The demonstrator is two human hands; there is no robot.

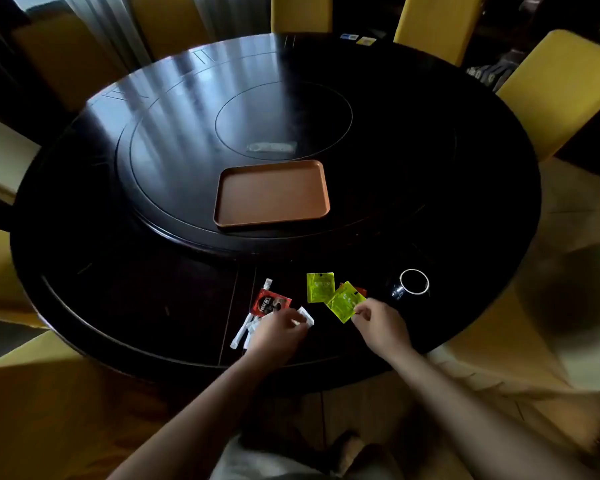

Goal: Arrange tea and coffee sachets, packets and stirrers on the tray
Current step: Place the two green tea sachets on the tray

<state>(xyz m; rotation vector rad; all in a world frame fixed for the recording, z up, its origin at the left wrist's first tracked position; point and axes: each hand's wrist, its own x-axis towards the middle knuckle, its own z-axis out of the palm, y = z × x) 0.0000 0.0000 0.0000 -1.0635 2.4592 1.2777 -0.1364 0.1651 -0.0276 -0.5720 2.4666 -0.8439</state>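
Observation:
A brown tray (222, 199) lies bare on the turntable of the round black table. Near the front edge lie a red coffee sachet (269, 301), white wrapped stirrers (241, 332), and two yellow-green tea packets. One tea packet (320, 286) lies flat. My right hand (378, 323) pinches the near corner of the other tea packet (345, 301), which covers a second red sachet (361, 291). My left hand (279, 332) rests on the white items, fingers closed on a small white sachet (305, 315).
A dark mug with a white rim (413, 282) stands right of the packets. A pale flat object (272, 147) lies beyond the tray. Yellow chairs (565, 84) ring the table. Small cards (357, 38) lie at the far edge.

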